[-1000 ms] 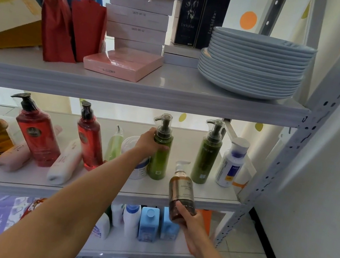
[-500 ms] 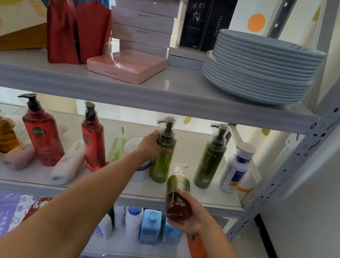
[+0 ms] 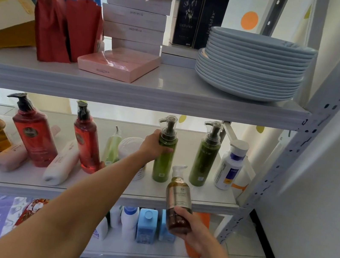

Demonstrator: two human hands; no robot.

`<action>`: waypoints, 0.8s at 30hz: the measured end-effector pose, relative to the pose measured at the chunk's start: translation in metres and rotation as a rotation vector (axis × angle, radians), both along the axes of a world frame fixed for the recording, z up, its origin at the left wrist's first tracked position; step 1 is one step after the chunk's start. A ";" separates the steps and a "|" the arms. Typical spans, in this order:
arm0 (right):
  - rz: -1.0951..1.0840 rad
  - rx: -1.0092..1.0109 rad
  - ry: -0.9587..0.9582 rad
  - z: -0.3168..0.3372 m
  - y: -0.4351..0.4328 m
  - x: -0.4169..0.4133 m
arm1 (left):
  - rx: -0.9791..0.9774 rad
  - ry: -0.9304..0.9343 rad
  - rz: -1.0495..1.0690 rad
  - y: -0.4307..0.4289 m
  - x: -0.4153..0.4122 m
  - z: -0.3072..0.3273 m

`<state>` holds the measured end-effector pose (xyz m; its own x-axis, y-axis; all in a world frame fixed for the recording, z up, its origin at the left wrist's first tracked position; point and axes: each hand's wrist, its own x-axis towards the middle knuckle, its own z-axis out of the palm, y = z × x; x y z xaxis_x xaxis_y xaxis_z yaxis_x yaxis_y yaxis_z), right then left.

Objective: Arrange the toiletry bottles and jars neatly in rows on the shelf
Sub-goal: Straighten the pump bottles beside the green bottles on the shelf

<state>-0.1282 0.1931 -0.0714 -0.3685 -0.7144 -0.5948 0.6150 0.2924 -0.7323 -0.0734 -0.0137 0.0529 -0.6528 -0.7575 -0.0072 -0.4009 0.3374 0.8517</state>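
Gripping the shoulder of a green pump bottle upright on the middle shelf, the left hand has its grip clamped just under the pump. Right of that grip stands a second green pump bottle, then a white bottle with a blue label — its lettering too small to read. Below, the right hand has its grip clamped on an amber pump bottle, tilted before the shelf edge. Above, black boxes read "LuckyFine".
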 end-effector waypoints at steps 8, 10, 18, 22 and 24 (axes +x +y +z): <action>0.025 -0.017 0.055 -0.004 0.024 -0.005 | 0.037 0.011 -0.023 0.015 -0.023 0.001; 0.027 -0.012 0.063 -0.004 0.030 -0.008 | 0.040 0.017 -0.032 0.018 -0.028 0.001; 0.059 -0.017 0.072 -0.009 0.041 -0.011 | 0.049 0.022 -0.069 0.025 -0.041 0.000; 0.062 -0.009 0.077 -0.008 0.041 -0.010 | 0.070 0.056 -0.058 0.024 -0.039 -0.001; 0.061 -0.008 0.069 -0.007 0.041 -0.009 | 0.079 0.066 -0.056 0.023 -0.037 -0.004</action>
